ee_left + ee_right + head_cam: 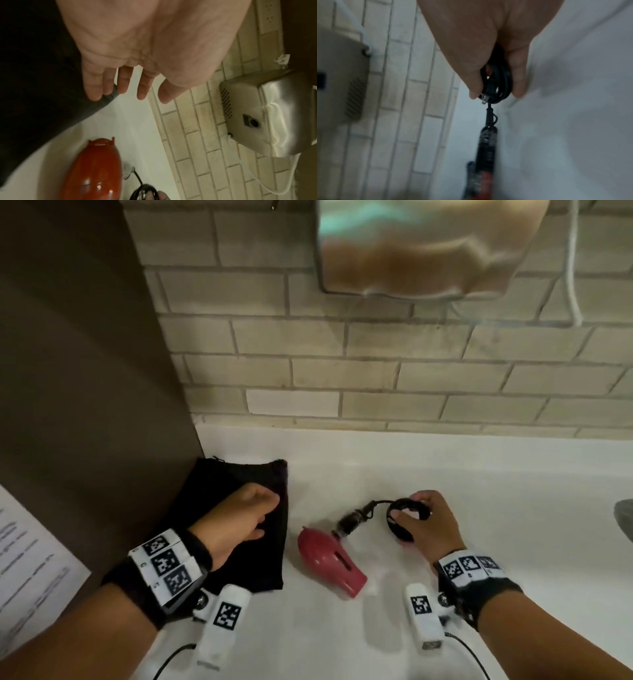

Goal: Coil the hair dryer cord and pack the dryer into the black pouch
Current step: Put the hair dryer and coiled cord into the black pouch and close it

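Observation:
A red hair dryer (330, 558) lies on the white counter (479, 481), its nozzle pointing toward me; it also shows in the left wrist view as the dryer (92, 170). Its black cord is wound into a small coil (407, 517), which my right hand (424, 522) grips between thumb and fingers; the coil (498, 83) shows the plug prongs at its lower edge. The black pouch (239, 484) lies flat at the left against a brown panel. My left hand (239, 518) hovers over the pouch with straight fingers (123, 83), holding nothing.
A brown side panel (85, 371) bounds the counter on the left, a brick-tiled wall (342, 371) at the back. A steel hand dryer (428, 244) hangs on the wall above. A printed sheet (30, 573) lies at the lower left. A grey object (625, 518) shows at the right edge.

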`<state>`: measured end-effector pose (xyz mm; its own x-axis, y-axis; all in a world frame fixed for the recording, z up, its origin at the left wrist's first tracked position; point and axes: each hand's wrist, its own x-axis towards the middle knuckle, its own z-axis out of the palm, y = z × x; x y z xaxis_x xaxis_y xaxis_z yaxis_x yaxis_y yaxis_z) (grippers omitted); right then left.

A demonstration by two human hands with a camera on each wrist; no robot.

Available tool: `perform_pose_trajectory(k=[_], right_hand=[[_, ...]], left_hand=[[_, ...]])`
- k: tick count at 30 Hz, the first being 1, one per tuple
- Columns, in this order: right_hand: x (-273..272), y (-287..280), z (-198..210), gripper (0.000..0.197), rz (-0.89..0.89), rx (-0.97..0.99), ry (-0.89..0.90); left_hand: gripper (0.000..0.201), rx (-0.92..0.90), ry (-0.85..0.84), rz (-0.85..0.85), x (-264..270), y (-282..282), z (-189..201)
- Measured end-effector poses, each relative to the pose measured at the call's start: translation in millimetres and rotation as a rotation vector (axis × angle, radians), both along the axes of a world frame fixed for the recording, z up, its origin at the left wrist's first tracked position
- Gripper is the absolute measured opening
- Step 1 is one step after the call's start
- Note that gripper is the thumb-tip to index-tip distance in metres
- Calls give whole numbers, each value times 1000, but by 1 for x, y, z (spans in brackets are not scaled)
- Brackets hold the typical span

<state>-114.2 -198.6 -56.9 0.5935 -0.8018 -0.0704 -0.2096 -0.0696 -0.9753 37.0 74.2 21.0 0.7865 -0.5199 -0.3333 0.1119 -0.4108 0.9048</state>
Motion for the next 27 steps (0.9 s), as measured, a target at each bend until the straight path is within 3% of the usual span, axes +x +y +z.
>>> perform_pose_trajectory(k=[5, 11, 19, 22, 27], right_hand=[[-13, -9, -2, 36, 63, -369, 326], [-21, -32, -13, 38, 35, -460, 536], [-21, -31, 5, 27, -13, -428, 382], [-10, -7, 25, 21, 56, -512, 269], [17, 72, 55, 15, 391, -587, 76]], left_hand=[[24, 47, -50, 39, 5, 22, -17], [27, 136, -161, 102, 18, 39, -31], [24, 172, -284, 95, 31, 41, -26], [27, 389, -431, 46, 42, 39, -30], [32, 734, -489, 14, 57, 22, -50]])
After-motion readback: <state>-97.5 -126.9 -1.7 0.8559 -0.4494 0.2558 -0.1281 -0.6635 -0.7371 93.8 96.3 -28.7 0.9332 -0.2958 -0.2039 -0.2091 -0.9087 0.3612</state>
